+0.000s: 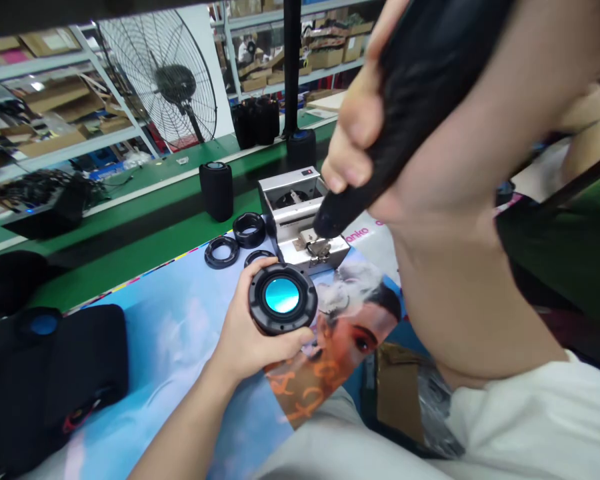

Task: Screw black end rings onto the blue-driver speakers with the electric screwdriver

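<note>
My left hand [247,337] is wrapped round a black cylindrical speaker [307,300], with its shiny blue round end facing up towards me. In my right hand [355,137] is a black electric screwdriver [405,113], slanting down to the left. Its nose is just over the front of a silver metal screw feeder [290,213], and the bit's exact contact cannot be made out. Beside the feeder lie black rings [222,252], one of them partly hidden behind the speaker.
A printed poster sheet [180,320] covers the near worktop. Black fabric-covered pieces [55,380] lie at left. Dark speakers [217,191] stand on the green bench [160,217], below a black upright post [291,67]. A large fan [175,83] and loaded shelves are behind.
</note>
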The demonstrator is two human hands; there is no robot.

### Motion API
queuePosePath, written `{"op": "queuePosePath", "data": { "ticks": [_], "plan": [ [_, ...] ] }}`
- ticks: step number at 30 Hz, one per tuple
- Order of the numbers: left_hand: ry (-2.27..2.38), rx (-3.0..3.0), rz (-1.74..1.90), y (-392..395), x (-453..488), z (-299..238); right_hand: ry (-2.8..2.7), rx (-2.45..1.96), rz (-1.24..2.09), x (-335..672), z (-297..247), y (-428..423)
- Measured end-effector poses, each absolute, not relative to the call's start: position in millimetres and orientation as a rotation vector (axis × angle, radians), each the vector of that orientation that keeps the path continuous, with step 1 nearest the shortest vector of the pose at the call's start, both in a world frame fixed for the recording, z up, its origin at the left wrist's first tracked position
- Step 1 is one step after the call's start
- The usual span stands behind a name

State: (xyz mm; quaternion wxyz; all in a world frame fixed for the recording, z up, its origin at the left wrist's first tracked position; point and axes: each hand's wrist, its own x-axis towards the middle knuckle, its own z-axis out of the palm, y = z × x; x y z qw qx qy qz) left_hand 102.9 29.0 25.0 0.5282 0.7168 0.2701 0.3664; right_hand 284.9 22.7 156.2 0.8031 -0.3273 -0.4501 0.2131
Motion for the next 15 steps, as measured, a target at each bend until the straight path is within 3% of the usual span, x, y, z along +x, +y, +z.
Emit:
{"op": "queuePosePath", "data": {
  "ticks": [2, 8, 15],
  "plan": [
    [0.637, 1.713, 0.878, 29.1, 103.3, 24.4, -0.911, -0.702, 0.274, 294.2, 133.5, 31.7],
    [0.6, 1.716, 0.912, 30.5, 103.9, 21.2, -1.009, -0.886, 0.501, 313.3, 90.8, 47.8],
    [0.633, 1.71, 0.872, 30.1, 102.7, 20.4, -0.932, -0.958, 0.656, 313.3, 116.0, 33.0]
  ]
}}
